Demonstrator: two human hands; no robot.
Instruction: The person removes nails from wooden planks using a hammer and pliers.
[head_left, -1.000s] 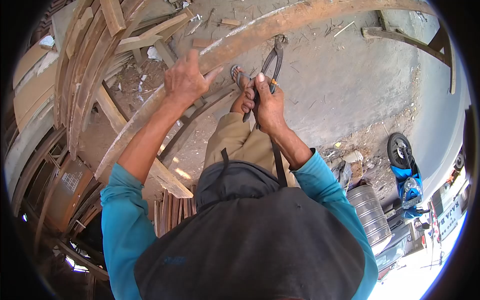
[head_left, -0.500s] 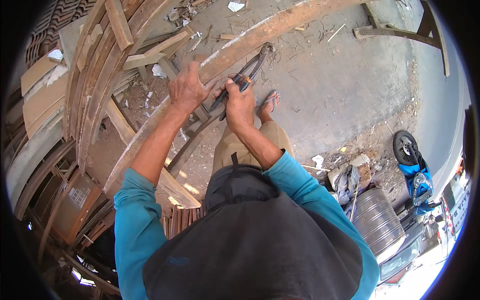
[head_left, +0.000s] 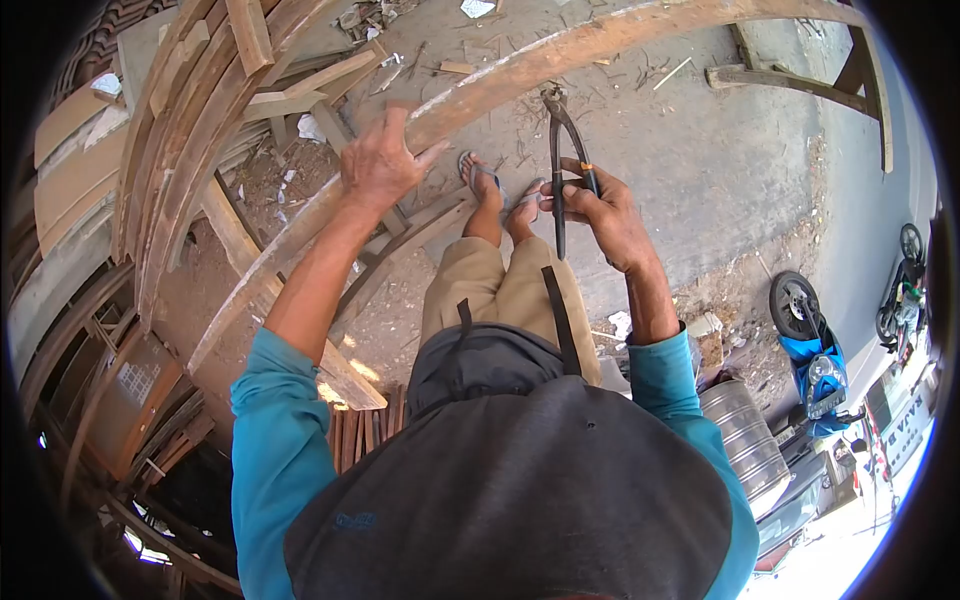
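My left hand (head_left: 380,165) grips the long curved wooden board (head_left: 545,62), its fingers over the edge and its thumb stretched to the right. In my right hand (head_left: 608,215) is a pair of pincers (head_left: 558,165) with black handles and an orange band. The pincers point away from me, handles somewhat apart, with the jaws just on the near side of the board. Whether the jaws hold anything is too small to tell. My sandalled feet (head_left: 483,178) are below, between the board and my body.
Curved wooden frames (head_left: 205,140) are stacked at left. A wooden piece with legs (head_left: 800,82) supports or adjoins the board's far right end. Splinters and scraps litter the concrete floor (head_left: 690,170). At right are a ribbed metal tank (head_left: 742,440) and a blue motorbike (head_left: 822,365).
My right hand has moved right, away from my left hand, taking the pincers with it. The pincers now stand more upright in view. My left hand stays at the board.
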